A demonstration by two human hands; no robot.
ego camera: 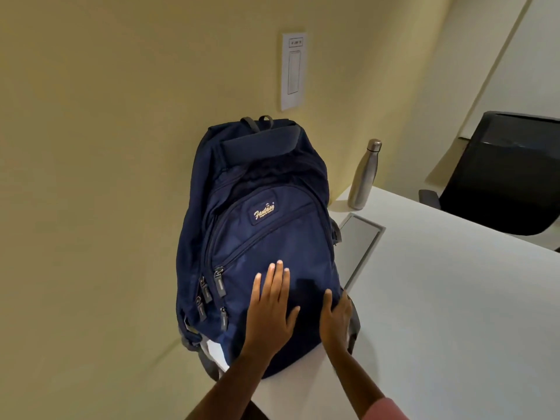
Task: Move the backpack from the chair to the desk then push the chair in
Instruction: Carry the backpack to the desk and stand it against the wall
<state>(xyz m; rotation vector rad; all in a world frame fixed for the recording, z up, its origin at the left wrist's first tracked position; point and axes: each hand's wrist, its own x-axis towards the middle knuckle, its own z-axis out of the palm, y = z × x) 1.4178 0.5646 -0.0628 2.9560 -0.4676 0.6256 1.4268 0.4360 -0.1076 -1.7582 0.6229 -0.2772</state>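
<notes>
Nearest us, our left hand (pixel 269 301) lies flat on the front of the backpack (pixel 257 237), fingers (pixel 278 271) spread and gripping nothing. Our right hand (pixel 336 319) cups the pack's lower right side, fingers loosely curled against the fabric, not closed around a strap. The backpack already stands on the counter (pixel 439 313) at its wall-side corner, long axis running up and away from us, leaning toward the wall. Its zips look shut, so its contents are hidden. Farther right stands a steel bottle (pixel 365 174); beyond it, a black chair (pixel 500 171). Whether that is the chair to push in, we cannot tell.
</notes>
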